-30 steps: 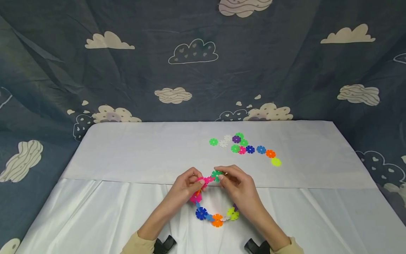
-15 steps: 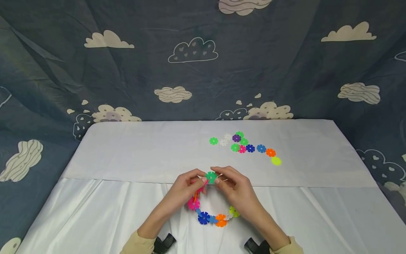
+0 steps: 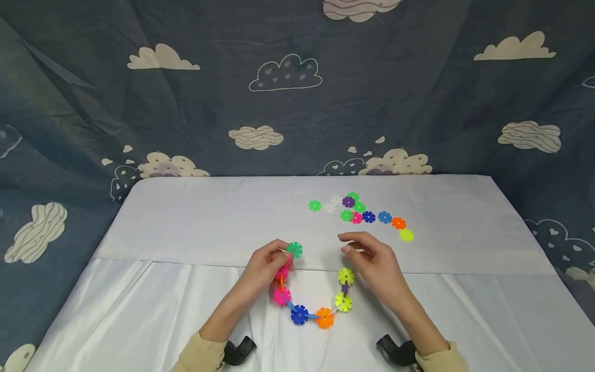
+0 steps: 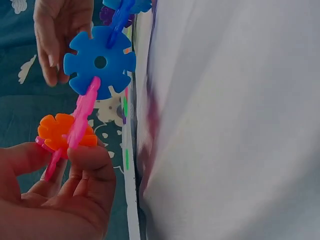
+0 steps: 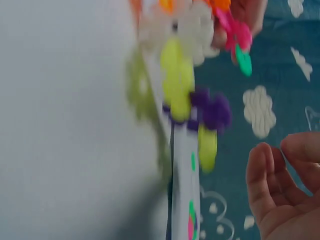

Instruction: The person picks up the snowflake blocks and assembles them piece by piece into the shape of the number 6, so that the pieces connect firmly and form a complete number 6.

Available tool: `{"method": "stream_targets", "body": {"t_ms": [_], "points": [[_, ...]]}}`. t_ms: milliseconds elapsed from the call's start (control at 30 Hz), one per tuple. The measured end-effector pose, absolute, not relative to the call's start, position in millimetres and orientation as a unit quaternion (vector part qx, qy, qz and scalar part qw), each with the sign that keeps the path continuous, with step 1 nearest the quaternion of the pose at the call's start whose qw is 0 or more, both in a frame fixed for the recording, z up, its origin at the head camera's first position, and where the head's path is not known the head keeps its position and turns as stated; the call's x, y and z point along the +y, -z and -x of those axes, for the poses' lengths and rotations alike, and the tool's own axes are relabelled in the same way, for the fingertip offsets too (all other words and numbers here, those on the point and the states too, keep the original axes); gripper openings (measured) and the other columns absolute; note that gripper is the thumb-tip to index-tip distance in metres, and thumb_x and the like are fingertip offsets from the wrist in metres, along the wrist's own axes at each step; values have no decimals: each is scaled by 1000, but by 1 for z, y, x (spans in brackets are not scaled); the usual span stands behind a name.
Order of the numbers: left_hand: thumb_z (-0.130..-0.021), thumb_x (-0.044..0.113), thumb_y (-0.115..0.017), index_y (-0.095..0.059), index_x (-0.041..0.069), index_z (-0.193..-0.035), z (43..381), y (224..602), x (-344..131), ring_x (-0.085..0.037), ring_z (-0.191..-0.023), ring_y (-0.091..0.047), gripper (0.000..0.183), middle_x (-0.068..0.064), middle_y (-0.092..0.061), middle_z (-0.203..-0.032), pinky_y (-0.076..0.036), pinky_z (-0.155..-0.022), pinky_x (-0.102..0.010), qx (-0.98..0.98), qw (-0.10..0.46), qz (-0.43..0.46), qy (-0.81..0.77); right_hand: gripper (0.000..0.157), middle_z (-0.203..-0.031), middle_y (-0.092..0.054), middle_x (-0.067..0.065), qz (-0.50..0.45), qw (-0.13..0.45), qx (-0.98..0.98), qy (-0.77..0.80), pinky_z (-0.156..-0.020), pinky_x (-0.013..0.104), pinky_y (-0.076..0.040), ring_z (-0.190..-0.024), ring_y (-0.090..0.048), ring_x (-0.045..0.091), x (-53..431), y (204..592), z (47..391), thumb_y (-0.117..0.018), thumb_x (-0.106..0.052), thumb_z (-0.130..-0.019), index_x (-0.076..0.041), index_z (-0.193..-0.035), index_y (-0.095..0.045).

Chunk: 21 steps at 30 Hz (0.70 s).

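A chain of interlocking flower-shaped plastic discs hangs in a U shape over the front of the white table. My left hand [image 3: 264, 267] pinches the pink end of the chain between thumb and fingers, and a green disc [image 3: 295, 250] sits at that tip. From there run an orange disc [image 4: 56, 131], a blue disc [image 4: 100, 62], another orange disc [image 3: 324, 318] and a white disc [image 5: 182, 27]. A yellow disc [image 3: 346, 276] ends the right side, beyond a purple disc [image 5: 212, 110]. Just right of it, my right hand [image 3: 372, 261] holds nothing, its fingers loosely bent.
Loose discs lie farther back on the white-covered table [image 3: 209, 222]: a green one [image 3: 314, 205], a purple one [image 3: 348, 202], a blue one [image 3: 369, 217] and a yellow one [image 3: 406, 235], among several others. A dark cloud-patterned cloth [image 3: 372, 93] hangs behind.
My right hand has let go of the green disc and moved right, away from the chain. My left hand has shifted slightly left, and the chain's yellow end now shows uncovered.
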State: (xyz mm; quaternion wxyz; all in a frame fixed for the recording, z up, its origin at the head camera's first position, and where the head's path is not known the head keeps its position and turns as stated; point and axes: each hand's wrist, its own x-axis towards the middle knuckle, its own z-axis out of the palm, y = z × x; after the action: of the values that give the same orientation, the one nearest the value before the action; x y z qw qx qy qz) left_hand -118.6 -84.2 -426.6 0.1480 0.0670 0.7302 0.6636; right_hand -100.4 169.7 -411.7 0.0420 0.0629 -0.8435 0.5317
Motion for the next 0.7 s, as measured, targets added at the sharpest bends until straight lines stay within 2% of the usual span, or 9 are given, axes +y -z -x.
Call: {"method": "stream_targets", "body": {"t_ms": [167,400,600,700], "points": [[-98,8,-56,-60,0,-105,122,426,-85,-15,-59,-49,11,-7,-59,-73,-40,-54,-23,719,137,-37,-681,25,-119,-65,3,-36,56,-867,-494,-79,18,-52,-100,-61,18,199,418,107,-62,-15,-98,-12,-123,-66],[-100,16,-58,-60,1,-99,124,424,-89,-15,-55,-43,15,-4,-51,-67,-37,-49,-24,721,121,-21,-682,26,-119,-65,9,-1,67,-899,-433,-78,9,-46,-102,-60,22,243,419,118,-57,-16,-100,-7,-123,-65],[-101,17,-57,-60,2,-100,123,423,-89,-16,-55,-45,15,-5,-51,-67,-37,-49,-25,720,125,-16,-682,28,-111,-67,16,-6,62,-922,-381,-63,24,-52,-93,-61,28,279,416,129,-55,-17,-101,-3,-124,-63],[-101,17,-56,-59,2,-101,123,422,-88,-17,-56,-47,15,-5,-52,-68,-38,-50,-25,719,126,-19,-683,29,-111,-65,19,-5,41,-936,-348,-66,33,-55,-95,-61,35,292,416,136,-55,-14,-101,-1,-126,-61]]}}
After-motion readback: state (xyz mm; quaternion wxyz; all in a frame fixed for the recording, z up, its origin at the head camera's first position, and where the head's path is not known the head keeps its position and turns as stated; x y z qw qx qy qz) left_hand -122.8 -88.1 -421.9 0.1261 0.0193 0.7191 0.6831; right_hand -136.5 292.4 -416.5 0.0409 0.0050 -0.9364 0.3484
